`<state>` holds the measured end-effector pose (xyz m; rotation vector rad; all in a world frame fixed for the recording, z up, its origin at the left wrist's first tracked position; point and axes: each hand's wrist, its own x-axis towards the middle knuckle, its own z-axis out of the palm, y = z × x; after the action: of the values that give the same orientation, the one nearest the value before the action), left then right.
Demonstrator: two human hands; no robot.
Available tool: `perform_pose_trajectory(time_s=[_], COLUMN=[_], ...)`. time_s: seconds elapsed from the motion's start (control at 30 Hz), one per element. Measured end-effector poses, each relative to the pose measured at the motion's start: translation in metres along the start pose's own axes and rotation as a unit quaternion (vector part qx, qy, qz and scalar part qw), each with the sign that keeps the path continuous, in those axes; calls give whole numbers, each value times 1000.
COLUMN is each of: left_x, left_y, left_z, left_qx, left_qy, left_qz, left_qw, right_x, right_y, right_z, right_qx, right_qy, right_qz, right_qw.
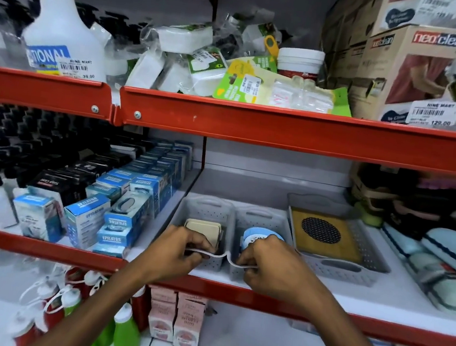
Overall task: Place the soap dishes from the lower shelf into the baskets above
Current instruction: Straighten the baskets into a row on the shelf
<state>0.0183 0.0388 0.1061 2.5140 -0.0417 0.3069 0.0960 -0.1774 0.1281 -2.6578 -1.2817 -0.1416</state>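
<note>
The left hand (181, 248) is curled tight over the front rim of the left grey basket (205, 213), fingers hooked on its handle edge. The right hand (265, 262) is closed the same way on the front rim of the right grey basket (261, 222), which stands touching the left one, side by side. Both baskets sit on the white middle shelf (248, 186), close to its red front edge.

In the left basket, just behind the left hand's knuckles, beige square soap dishes (205, 227) stand upright in a stack. In the right basket, just behind the right hand, a round blue soap dish (259, 234) with a perforated white face leans upright.

Right of the right basket lies a wider grey tray basket (365, 251) holding a flat wooden dish with a dark perforated circle (321, 231). Left of the left basket stand rows of blue boxes (120, 211). Below the baskets, under the red edge, pink cartons (173, 320) stand on the lower shelf beside green bottles (124, 334).
</note>
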Motion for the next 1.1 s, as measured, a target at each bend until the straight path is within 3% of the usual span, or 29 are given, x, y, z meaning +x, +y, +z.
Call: perform_pose_trajectory(time_s=[0.4, 0.57, 0.7, 1.1], left_x=[-22, -20, -17, -13], left_y=[7, 14, 19, 25], left_z=[0, -1, 4, 6], left_qx=[-19, -26, -31, -15], left_qy=[1, -13, -23, -19], left_qz=[-15, -10, -17, -28], left_qw=[1000, 1000, 999, 999], right_x=[-26, -37, -46, -70], right_y=[-13, 15, 49, 50], right_z=[-7, -21, -24, -26], right_qx=[74, 52, -70, -104], right_qy=[-17, 99, 43, -13], right_qz=[21, 162, 241, 189], right_qw=[997, 980, 967, 976])
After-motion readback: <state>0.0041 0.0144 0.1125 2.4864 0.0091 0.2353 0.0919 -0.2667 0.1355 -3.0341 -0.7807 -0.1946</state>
